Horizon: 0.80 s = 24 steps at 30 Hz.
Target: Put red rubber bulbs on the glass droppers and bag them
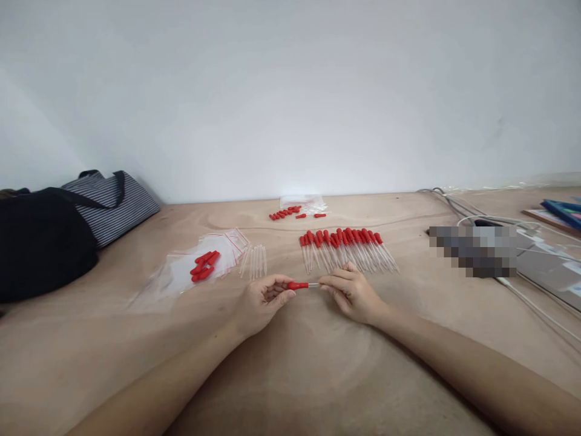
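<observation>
My left hand (pixel 267 301) pinches the bulb end of a red rubber bulb (pixel 299 285). A clear glass tube (pixel 314 285) extends from the bulb's right end, and my right hand (pixel 351 293) grips it between thumb and fingers. Bulb and tube lie level in one line above the wooden table. Just beyond my right hand is a row of droppers (pixel 347 242) with red bulbs at the far end. Several bare glass tubes (pixel 255 261) rest beyond my left hand. Loose red bulbs (pixel 205 266) sit on clear plastic bags (pixel 179 270) at the left.
Near the wall lie more red bulbs (pixel 284 214) and a clear bag (pixel 302 202) with glass tubes. A black bag (pixel 43 242) and a striped bag (pixel 118 206) stand at the left. Cables (pixel 454 212), a laptop (pixel 551 266) and a blurred-out object (pixel 472 249) are at the right.
</observation>
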{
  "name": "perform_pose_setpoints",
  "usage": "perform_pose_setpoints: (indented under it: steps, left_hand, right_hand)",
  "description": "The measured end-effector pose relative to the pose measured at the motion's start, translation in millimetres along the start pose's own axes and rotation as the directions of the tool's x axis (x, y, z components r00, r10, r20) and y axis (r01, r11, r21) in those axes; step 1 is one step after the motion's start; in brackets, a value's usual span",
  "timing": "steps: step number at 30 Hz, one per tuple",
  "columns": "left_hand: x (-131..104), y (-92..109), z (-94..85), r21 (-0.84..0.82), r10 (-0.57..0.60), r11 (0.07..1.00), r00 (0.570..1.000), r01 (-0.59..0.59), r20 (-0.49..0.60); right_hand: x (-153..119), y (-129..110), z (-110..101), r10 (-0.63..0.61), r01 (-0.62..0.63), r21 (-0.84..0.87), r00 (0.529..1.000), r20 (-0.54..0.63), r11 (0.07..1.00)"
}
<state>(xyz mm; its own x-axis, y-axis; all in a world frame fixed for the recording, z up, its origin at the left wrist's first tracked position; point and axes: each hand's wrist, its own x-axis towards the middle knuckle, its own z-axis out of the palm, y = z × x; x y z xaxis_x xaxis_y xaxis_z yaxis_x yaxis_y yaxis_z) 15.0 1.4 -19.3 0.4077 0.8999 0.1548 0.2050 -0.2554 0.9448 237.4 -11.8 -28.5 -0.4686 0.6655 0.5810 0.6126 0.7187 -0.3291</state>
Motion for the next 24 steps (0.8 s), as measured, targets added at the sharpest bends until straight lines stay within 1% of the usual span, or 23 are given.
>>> perform_pose_setpoints:
  steps: [3, 7, 10, 13, 15, 16, 17, 18, 20, 21, 23, 24]
  left_hand:
    - [0, -1, 3.0, 0.038, 0.018, 0.999, 1.000, -0.017, -0.020]
    - [1, -4, 5.9, 0.109, 0.025, 0.994, 0.996, -0.016, -0.083]
    - [1, -6, 5.1, 0.116, 0.015, 0.993, 0.996, -0.005, -0.089]
    - [2, -4, 1.9, 0.129, -0.002, 0.992, 0.997, 0.012, -0.076]
    - [2, 0, -2.4, 0.186, 0.027, 0.982, 0.995, -0.008, -0.097]
    - [2, 1, -5.7, 0.247, 0.061, 0.969, 0.991, -0.029, -0.122]
    - [2, 3, -9.7, 0.326, 0.103, 0.944, 0.983, -0.048, -0.152]
    - [3, 4, -14.7, 0.412, 0.146, 0.909, 0.972, -0.059, -0.183]
    - [5, 5, -26.9, 0.555, 0.211, 0.830, 0.948, -0.044, -0.241]
    - [7, 5, -34.1, 0.603, 0.227, 0.797, 0.938, -0.024, -0.263]
    - [11, 4, -50.2, 0.681, 0.232, 0.732, 0.930, 0.026, -0.285]
    - [13, 4, -58.9, 0.720, 0.223, 0.692, 0.932, 0.055, -0.286]
  right_hand:
    - [0, 0, 1, -0.015, 0.016, -0.015, 1.000, 0.021, 1.000]
    - [1, -3, 0, -0.036, 0.036, -0.029, 0.999, 0.028, 0.999]
    - [1, -5, -1, -0.039, 0.041, -0.057, 0.999, 0.029, 0.998]
    - [0, -5, -1, -0.006, 0.009, -0.122, 1.000, 0.025, 0.992]
    - [2, -2, -2, 0.052, -0.052, -0.122, 0.999, -0.003, 0.991]
    - [4, 1, -2, 0.102, -0.104, -0.111, 0.995, -0.025, 0.988]
    - [7, 4, -3, 0.168, -0.172, -0.102, 0.985, -0.046, 0.980]
    - [11, 9, -5, 0.253, -0.259, -0.104, 0.965, -0.060, 0.960]
    - [19, 19, -7, 0.429, -0.436, -0.143, 0.900, -0.073, 0.889]
    - [24, 24, -9, 0.499, -0.504, -0.170, 0.864, -0.073, 0.847]
    - [34, 34, -10, 0.576, -0.578, -0.211, 0.814, -0.077, 0.788]
    - [38, 38, -9, 0.593, -0.595, -0.226, 0.801, -0.082, 0.772]
